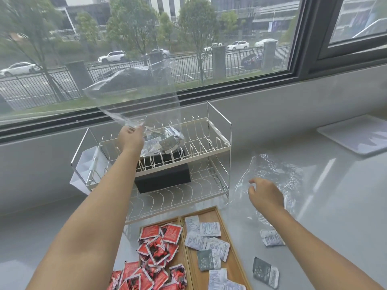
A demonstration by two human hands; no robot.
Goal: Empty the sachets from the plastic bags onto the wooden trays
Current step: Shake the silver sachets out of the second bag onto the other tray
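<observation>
My left hand [130, 138] reaches up over the dish rack and is shut on a clear plastic bag [136, 95] that stands up in the air, looking empty. Just right of that hand, a bag of grey and white sachets [165, 141] lies on the rack's top shelf. My right hand [265, 194] hovers open over a crumpled clear bag [276, 174] lying on the counter. Two wooden trays sit near me: the left tray [178, 260] holds red sachets [157, 250], the right tray [231, 266] holds white and grey sachets [206, 241].
A white two-tier dish rack [211, 151] stands against the wall, with a black box [165, 176] on its lower shelf. Two loose sachets [272, 237] [265, 272] lie on the grey counter to the right of the trays. A flat white tray [356, 135] sits far right.
</observation>
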